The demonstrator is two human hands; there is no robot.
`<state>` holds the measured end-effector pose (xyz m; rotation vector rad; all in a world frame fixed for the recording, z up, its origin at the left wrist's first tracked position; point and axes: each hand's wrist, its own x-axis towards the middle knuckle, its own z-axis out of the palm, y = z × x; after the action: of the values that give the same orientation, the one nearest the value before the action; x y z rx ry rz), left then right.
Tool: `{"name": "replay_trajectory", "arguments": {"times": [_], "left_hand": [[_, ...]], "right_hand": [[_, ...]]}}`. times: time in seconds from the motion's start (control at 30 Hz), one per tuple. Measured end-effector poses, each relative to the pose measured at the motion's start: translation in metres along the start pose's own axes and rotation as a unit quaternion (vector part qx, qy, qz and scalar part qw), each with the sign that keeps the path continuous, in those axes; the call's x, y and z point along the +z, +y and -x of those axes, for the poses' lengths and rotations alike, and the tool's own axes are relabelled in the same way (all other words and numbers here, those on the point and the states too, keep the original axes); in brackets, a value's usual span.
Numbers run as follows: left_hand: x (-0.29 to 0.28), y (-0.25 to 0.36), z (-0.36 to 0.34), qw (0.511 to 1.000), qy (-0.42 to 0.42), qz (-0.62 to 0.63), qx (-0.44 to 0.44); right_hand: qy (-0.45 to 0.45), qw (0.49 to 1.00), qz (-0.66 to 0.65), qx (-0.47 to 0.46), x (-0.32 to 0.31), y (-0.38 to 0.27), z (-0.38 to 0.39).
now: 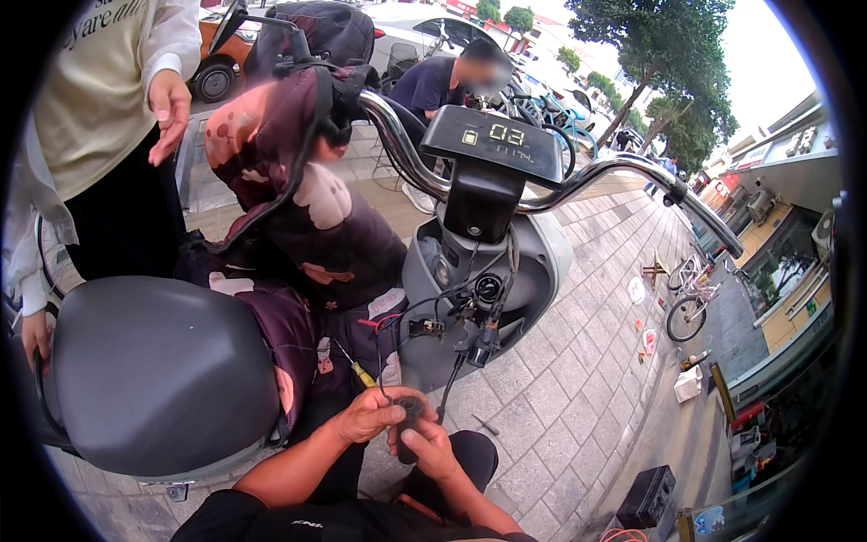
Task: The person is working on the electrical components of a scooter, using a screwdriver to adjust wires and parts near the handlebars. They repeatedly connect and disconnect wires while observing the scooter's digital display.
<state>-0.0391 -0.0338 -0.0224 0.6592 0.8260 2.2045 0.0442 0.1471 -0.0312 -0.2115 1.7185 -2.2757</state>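
Low in front of me, both hands hold a black throttle grip [408, 430] with a round collar and a thin cable running up from it. My left hand [372, 414] pinches the collar, fingers closed. My right hand [432, 451] is wrapped round the lower part, its thumb on top. Just beyond them, a screwdriver [363, 374] with a yellow handle lies by the patterned quilted cover [354, 336]. Loose wires [390, 318] and black connectors [485, 344] hang from the scooter's opened grey front panel [547, 262]. The right handlebar [709, 223] shows bare metal at its end.
A grey scooter seat [163, 370] stands at left, a person in a pale top [113, 99] beside it. Another person [429, 86] sits beyond the lit display [495, 143]. On the right are a black box [647, 496] and a bicycle [691, 312].
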Motion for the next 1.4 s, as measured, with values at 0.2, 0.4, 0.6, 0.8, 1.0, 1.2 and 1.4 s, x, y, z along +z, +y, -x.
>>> {"name": "replay_trajectory", "arguments": {"times": [0.2, 0.4, 0.6, 0.8, 1.0, 1.2, 1.4], "left_hand": [[-0.004, 0.000, 0.000, 0.999, -0.022, 0.021, -0.021], [-0.004, 0.000, 0.000, 0.999, -0.025, 0.018, -0.023], [-0.003, -0.003, 0.003, 0.995, -0.045, 0.070, -0.055], [-0.010, -0.007, 0.005, 0.993, -0.074, 0.069, -0.055], [-0.008, 0.004, -0.002, 0.994, -0.062, 0.052, -0.075], [-0.001, 0.002, -0.003, 0.997, -0.015, 0.038, -0.066], [-0.011, -0.012, -0.006, 0.999, -0.021, -0.036, -0.034]], "right_hand": [[-0.008, 1.000, 0.012, -0.007, 0.000, -0.001, 0.000], [-0.005, 1.000, 0.003, -0.004, 0.001, -0.002, 0.001], [-0.069, 0.991, -0.111, 0.011, -0.005, 0.006, 0.000], [-0.143, 0.943, -0.284, 0.099, 0.007, -0.015, 0.001], [-0.066, 0.973, -0.207, 0.076, 0.010, -0.010, 0.002], [0.026, 0.998, 0.049, 0.023, 0.012, -0.010, 0.002], [0.106, 0.987, 0.121, -0.006, 0.009, 0.009, 0.006]]}}
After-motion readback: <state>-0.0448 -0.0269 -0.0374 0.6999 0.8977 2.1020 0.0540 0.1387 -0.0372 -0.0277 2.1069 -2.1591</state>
